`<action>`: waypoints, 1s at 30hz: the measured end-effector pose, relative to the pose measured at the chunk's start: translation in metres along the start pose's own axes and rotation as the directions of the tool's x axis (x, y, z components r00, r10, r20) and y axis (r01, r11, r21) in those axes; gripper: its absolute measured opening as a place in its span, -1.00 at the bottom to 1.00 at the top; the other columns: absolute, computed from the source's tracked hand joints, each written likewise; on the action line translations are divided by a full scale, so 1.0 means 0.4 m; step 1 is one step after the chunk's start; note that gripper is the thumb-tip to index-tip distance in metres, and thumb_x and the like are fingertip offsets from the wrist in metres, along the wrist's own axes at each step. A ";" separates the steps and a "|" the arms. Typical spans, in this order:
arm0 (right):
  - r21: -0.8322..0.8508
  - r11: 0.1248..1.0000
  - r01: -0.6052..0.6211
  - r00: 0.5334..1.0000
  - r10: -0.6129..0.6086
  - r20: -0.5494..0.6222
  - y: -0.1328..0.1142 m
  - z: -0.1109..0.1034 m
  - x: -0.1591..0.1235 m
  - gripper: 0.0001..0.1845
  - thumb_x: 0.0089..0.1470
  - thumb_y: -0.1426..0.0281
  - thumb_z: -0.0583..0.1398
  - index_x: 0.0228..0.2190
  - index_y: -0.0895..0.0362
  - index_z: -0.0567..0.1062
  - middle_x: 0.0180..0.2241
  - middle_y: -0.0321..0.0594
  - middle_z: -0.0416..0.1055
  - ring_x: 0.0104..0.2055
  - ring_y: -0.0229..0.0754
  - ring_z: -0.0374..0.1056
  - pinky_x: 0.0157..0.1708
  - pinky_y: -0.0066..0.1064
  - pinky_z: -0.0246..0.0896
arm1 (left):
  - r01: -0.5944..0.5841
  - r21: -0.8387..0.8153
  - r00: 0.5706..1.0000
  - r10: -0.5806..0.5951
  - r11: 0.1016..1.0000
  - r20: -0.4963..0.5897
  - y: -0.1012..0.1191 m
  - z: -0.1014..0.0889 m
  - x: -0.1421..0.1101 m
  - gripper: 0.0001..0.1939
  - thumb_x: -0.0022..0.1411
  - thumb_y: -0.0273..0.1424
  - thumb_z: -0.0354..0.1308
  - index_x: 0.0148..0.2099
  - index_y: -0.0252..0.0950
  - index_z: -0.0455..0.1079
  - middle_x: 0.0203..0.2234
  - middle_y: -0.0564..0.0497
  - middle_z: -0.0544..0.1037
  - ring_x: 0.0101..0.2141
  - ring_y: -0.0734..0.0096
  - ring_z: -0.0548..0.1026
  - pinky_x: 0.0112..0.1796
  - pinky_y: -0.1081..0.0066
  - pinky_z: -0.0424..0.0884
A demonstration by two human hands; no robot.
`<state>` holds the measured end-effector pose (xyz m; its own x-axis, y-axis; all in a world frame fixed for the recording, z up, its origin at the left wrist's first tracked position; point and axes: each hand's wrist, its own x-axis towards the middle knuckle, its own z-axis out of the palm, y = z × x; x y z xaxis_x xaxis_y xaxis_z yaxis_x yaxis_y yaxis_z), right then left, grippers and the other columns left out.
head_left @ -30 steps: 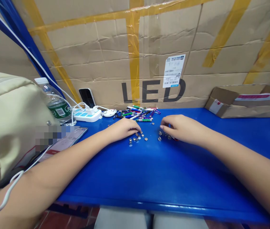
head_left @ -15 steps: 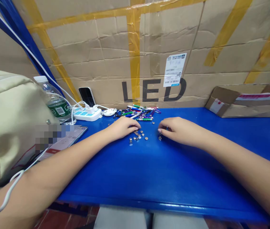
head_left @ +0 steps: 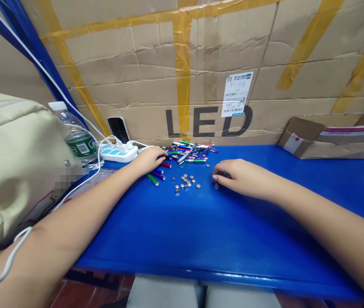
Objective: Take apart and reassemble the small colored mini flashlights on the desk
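My left hand (head_left: 150, 158) reaches to the left end of a pile of small coloured pen-like tubes (head_left: 188, 152) on the blue table (head_left: 201, 231). Its fingers curl over a red tube (head_left: 165, 164); a green tube (head_left: 152, 179) and a purple one (head_left: 158, 174) lie just below the hand. Whether it grips anything is hidden. Several small silver button cells (head_left: 186, 181) lie between my hands. My right hand (head_left: 240, 176) rests knuckles-up on the table, fingers closed over small parts, with one cell (head_left: 216, 185) at its fingertips.
A beige bag (head_left: 11, 162), a water bottle (head_left: 76, 137), a white power strip (head_left: 117, 152) with cables and a phone (head_left: 119, 128) leaning on the cardboard wall (head_left: 201, 77) fill the left. A flat cardboard box (head_left: 332, 134) sits at the back right.
My left hand has left the button cells and moved up and left to the coloured tubes. The right hand has barely shifted.
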<state>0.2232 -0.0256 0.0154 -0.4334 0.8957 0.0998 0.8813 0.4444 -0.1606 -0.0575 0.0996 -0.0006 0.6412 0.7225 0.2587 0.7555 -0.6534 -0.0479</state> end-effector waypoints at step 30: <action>-0.012 0.999 0.035 0.999 -0.035 -0.006 0.004 0.014 0.003 -0.73 0.15 0.28 0.04 -0.33 0.11 0.50 -0.29 -0.15 0.46 -0.28 -0.15 0.35 -0.28 -0.38 0.22 | -0.071 0.032 0.960 0.060 0.997 0.273 -0.034 -0.051 0.009 -0.74 0.15 -0.37 0.08 -0.12 -0.26 0.49 -0.22 -0.06 0.51 -0.22 0.32 0.45 -0.20 0.42 0.28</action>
<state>0.2229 -0.0237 0.0099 -0.4627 0.8795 0.1110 0.8679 0.4749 -0.1453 -0.0683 0.1066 0.0206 0.6975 0.7164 -0.0175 0.7119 -0.6955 -0.0974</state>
